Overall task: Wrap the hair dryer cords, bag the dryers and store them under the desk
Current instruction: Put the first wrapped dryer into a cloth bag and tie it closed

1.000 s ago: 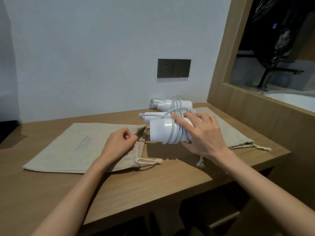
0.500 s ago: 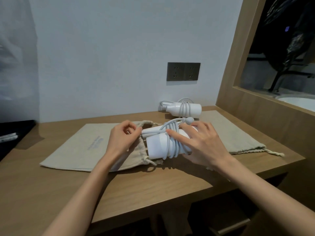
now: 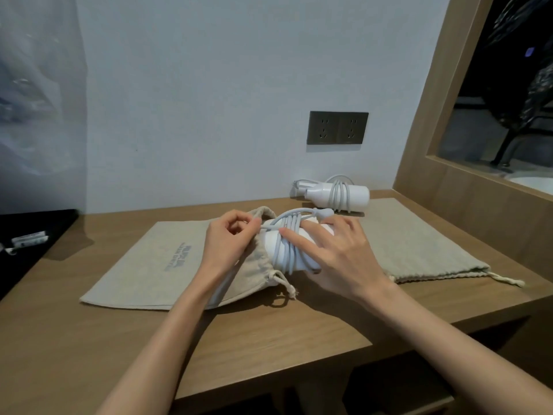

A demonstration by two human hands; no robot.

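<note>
1. Hair dryer (image 3: 270, 250) position: it lies on its side at the mouth of the bag (image 3: 149, 265) on the surface (image 3: 269, 330). Your hand hides whether its left end is inside yet.
2. Grip state: your left hand (image 3: 227, 241) pinches the upper rim of the bag. Your right hand (image 3: 335, 256) is clamped over the dryer body and the coiled cord (image 3: 288, 256).
3. Raise the pinched rim until the mouth gapes wider than the barrel.
4. Press the coils flat with your thumb, then slide the dryer in lengthwise.
5. Watch the loose loop by the plug (image 3: 324, 212); it will probably snag the rim.
6. Leave the drawstring (image 3: 281, 280) free for closing.
</note>
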